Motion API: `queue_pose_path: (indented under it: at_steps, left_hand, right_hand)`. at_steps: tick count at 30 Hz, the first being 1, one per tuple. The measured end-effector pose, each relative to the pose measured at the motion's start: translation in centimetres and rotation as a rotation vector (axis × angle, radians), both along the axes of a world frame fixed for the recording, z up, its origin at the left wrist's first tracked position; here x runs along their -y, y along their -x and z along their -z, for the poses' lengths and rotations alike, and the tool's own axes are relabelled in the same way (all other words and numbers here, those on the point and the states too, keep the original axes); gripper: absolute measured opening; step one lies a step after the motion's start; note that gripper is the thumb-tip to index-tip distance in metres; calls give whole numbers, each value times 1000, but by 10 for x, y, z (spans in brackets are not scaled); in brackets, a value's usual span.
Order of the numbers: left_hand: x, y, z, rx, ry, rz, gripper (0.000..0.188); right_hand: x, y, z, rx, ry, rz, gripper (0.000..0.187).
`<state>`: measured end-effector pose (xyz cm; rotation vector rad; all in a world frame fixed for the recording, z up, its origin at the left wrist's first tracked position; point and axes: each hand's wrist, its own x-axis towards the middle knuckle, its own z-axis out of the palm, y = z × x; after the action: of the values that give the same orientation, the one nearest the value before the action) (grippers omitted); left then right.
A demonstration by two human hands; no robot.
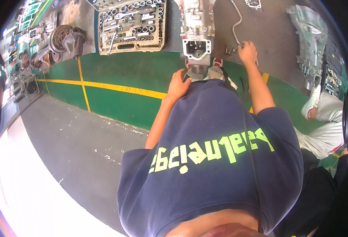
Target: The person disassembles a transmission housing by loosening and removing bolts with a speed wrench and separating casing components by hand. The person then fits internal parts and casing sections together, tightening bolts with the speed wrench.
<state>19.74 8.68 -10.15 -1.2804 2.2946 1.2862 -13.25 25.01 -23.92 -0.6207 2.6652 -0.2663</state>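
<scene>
My right hand point(247, 54) is closed around the lower part of a bent metal rod point(237, 24), which looks like a crank-handled wrench and lies on the dark bench top. A short end of it shows past my hand. Several small bolts point(230, 50) lie just left of those fingers. In front of me a silver gearbox housing point(197, 24) points its open, flanged port point(197, 49) toward me. My left hand point(178, 84) rests by my thigh, left of the housing's near end, fingers apart and holding nothing.
An open socket set case point(131, 46) lies left of the housing. Geared metal parts point(65, 41) stand further left. At right are another housing point(309, 37), a second tool case point(332, 77) and a person's pale trousers point(320, 136). A small flanged part point(254, 3) lies at the back.
</scene>
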Motion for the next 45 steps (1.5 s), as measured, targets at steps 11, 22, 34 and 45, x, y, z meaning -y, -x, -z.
queue_pose_path:
  at_steps: [11,22,34,45]
  left_hand:
    - [38,23,28,-149,-173,-317,55]
    - [77,68,53,-64,-275,-161,30]
    - [75,65,59,-68,-15,129,24]
    - [59,30,18,-35,71,137,31]
  right_hand:
    - [19,-92,-28,941,563,327,44]
    - [34,-156,-35,1667,797,550,62]
    - [66,-184,-44,1220,863,516,49]
    - [41,-232,-66,1231,771,674,35]
